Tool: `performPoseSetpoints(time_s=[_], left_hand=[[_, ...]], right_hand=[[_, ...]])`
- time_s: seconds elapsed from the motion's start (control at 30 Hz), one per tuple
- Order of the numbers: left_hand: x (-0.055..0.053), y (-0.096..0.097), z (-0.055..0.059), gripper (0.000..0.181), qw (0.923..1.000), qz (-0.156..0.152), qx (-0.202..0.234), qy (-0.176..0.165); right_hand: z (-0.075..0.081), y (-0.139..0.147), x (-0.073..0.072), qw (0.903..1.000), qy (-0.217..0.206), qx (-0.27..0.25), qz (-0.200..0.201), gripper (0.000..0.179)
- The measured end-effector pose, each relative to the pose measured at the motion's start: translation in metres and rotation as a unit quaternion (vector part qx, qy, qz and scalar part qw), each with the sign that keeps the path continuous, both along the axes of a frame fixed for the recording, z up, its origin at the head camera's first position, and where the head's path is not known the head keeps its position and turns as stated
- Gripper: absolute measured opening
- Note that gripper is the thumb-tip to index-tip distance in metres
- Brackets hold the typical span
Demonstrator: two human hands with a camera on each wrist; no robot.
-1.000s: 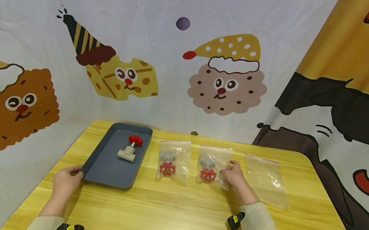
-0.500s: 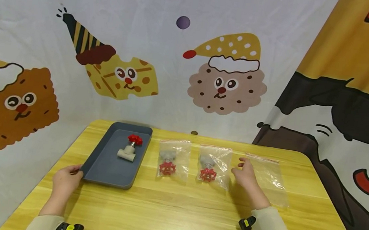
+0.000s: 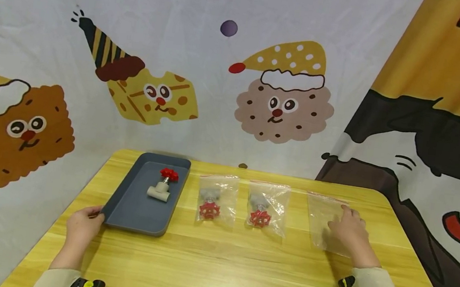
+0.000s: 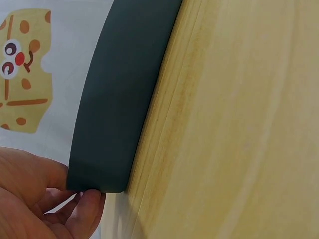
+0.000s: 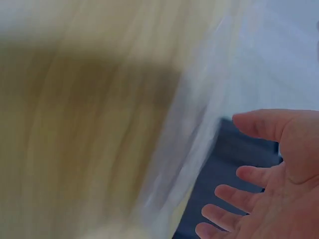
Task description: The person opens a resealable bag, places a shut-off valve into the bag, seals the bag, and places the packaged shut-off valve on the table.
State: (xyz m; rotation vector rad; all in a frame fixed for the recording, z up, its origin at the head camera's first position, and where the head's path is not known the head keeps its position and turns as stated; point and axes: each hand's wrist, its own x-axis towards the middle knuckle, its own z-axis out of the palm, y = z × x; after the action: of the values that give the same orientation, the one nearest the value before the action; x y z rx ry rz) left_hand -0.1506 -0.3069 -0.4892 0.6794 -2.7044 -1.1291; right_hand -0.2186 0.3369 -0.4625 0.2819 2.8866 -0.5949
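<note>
My left hand (image 3: 83,227) grips the near left corner of a grey tray (image 3: 131,210); the left wrist view has the thumb and fingers at the corner of the dark tray wall (image 4: 114,89). Inside the tray lies a beige pipe valve (image 3: 158,192) with a red handwheel. Over the right side of a flat clear zip bag (image 3: 319,214) is my right hand (image 3: 350,232), covering part of it. In the right wrist view its fingers (image 5: 237,196) are spread with nothing between them, beside blurred clear plastic (image 5: 184,129).
Two clear zip bags, the left bag (image 3: 228,200) and the middle bag (image 3: 279,202), each hold a valve with a red handwheel. They lie in a row between the tray and the flat bag on the wooden table (image 3: 214,271). A printed curtain (image 3: 212,146) hangs behind.
My right hand has left the middle valve bag and moved right, over the flat bag. The left hand and the tray have stayed put.
</note>
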Motion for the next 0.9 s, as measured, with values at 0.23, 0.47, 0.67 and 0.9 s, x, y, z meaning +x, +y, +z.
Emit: performPoseSetpoints(time_s=[0.23,0.47,0.67,0.9], left_hand=[[0.0,0.001,-0.001,0.035,0.9999,0.001,-0.005,0.011],[0.0,0.003,0.0,0.035,0.9999,0.002,-0.008,0.012],[-0.001,0.003,0.0,0.035,0.9999,0.003,-0.004,0.009],[0.0,0.003,0.002,0.036,1.0,0.001,0.0,0.001]], right_hand=[[-0.014,0.036,0.003,0.9992,-0.028,0.022,-0.015,0.08],[-0.014,0.051,0.006,0.9976,-0.054,-0.013,-0.04,0.085],[-0.011,0.051,0.008,0.9943,-0.083,-0.03,-0.059,0.081],[-0.015,0.056,0.003,0.9957,-0.067,-0.036,-0.053,0.049]])
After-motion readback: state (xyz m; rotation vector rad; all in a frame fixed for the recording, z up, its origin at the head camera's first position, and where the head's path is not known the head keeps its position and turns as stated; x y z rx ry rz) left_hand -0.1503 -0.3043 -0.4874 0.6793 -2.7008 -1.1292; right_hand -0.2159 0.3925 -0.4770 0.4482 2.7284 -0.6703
